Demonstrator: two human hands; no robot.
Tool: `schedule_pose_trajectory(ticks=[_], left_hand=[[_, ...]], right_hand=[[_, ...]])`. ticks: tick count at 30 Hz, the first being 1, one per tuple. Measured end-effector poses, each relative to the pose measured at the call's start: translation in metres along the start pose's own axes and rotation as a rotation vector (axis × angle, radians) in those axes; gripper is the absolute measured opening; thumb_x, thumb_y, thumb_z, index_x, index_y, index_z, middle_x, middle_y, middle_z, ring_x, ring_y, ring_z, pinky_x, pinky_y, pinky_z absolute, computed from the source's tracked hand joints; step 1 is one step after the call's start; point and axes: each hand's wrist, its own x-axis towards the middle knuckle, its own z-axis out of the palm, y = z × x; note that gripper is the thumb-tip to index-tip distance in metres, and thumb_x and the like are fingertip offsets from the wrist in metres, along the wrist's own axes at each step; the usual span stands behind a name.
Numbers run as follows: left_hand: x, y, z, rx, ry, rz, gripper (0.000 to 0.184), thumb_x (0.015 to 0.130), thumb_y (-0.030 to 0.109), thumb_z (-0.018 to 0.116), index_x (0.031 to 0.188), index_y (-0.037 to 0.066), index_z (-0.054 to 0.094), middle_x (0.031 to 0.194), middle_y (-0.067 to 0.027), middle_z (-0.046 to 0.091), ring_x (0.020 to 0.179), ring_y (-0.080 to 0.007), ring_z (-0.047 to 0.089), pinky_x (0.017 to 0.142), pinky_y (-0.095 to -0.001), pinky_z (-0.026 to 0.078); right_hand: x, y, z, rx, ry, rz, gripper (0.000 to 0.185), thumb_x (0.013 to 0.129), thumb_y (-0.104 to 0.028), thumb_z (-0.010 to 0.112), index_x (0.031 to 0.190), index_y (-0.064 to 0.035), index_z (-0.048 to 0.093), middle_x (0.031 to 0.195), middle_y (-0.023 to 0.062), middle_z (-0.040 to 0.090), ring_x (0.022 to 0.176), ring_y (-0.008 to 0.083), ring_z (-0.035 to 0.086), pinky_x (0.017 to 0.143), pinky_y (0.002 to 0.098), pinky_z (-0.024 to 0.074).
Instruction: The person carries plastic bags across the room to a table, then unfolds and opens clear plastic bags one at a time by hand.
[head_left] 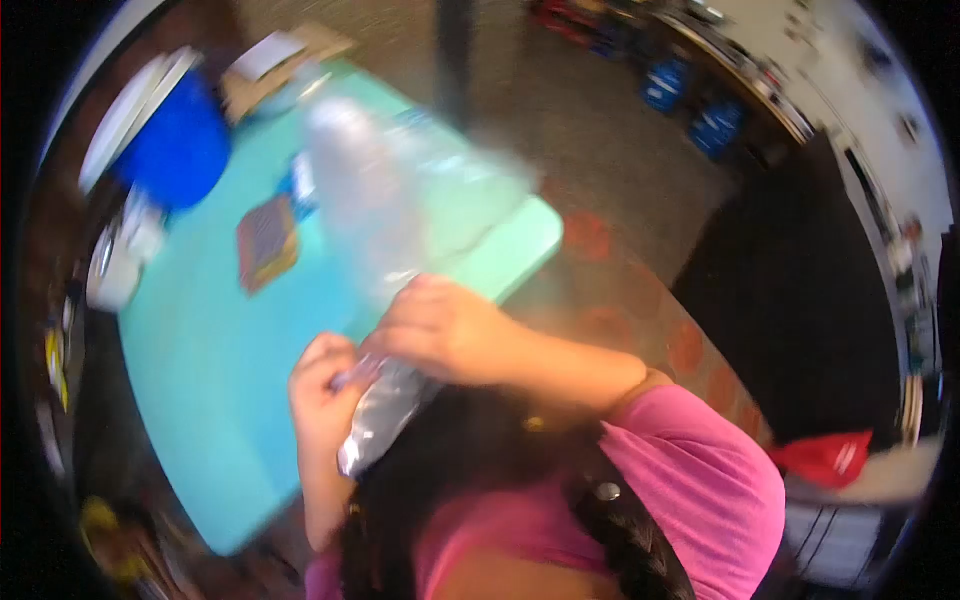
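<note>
My left hand (325,385) is closed, thumb and fingers pinched on the upper end of a shiny silver packet (385,415), which hangs down in front of my chest. My right hand (430,330) is right beside it, its fingers curled at the same top end. Exactly what the right fingers grip is hidden. Just beyond my hands, a clear plastic bag (470,190) and a whitish, blurred bundle in plastic (365,190) rest on the turquoise table (230,400). The near end of the bundle reaches close to my right fingers.
At the table's far left stands a blue bucket (180,145) with a white lid. A brownish rectangular block (268,243) lies on the tabletop, near a white container (115,270) and cardboard (285,65). A dark post (455,60) rises behind the table. Blue containers (715,125) stand farther off.
</note>
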Motion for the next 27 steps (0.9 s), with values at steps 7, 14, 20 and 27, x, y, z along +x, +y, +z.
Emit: schedule_pose_trajectory(ticks=[7, 14, 20, 27], left_hand=[[0.015, 0.002, -0.002, -0.234, -0.035, 0.085, 0.024, 0.068, 0.008, 0.083, 0.072, 0.002, 0.060, 0.088, -0.0053, 0.056, 0.074, -0.0107, 0.049, 0.060, -0.0235, 0.037], [0.015, -0.008, 0.006, -0.690, -0.255, -0.118, 0.042, 0.069, 0.027, 0.089, 0.076, 0.002, 0.057, 0.083, -0.0041, 0.060, 0.071, -0.0071, 0.050, 0.059, -0.0210, 0.039], [0.003, 0.008, 0.000, -0.757, -0.382, -0.380, 0.061, 0.062, 0.028, 0.093, 0.104, 0.000, 0.058, 0.092, -0.0024, 0.062, 0.077, -0.0075, 0.056, 0.066, -0.0209, 0.044], [0.013, 0.003, 0.015, -0.785, -0.398, -0.332, 0.068, 0.066, 0.028, 0.090, 0.116, -0.006, 0.060, 0.095, -0.0015, 0.065, 0.079, -0.0086, 0.059, 0.068, -0.0240, 0.047]], right_hand=[[0.019, -0.027, -0.021, 0.336, 0.067, 0.154, 0.018, 0.081, -0.016, 0.075, 0.092, -0.0049, 0.067, 0.082, 0.0074, 0.060, 0.075, 0.0266, 0.060, 0.065, 0.0371, 0.0471], [-0.003, -0.019, -0.032, 0.458, -0.006, 0.272, 0.014, 0.080, -0.010, 0.075, 0.090, -0.0050, 0.067, 0.083, 0.0076, 0.058, 0.073, 0.0248, 0.061, 0.061, 0.0356, 0.0475], [-0.005, -0.015, -0.049, 0.346, 0.024, 0.201, 0.012, 0.081, -0.014, 0.075, 0.084, -0.0060, 0.066, 0.071, 0.0061, 0.050, 0.062, 0.0264, 0.056, 0.052, 0.0382, 0.0419], [-0.003, -0.010, -0.051, 0.296, 0.097, 0.132, 0.017, 0.080, -0.019, 0.075, 0.083, -0.0067, 0.064, 0.069, 0.0054, 0.052, 0.059, 0.0266, 0.056, 0.050, 0.0382, 0.0416]])
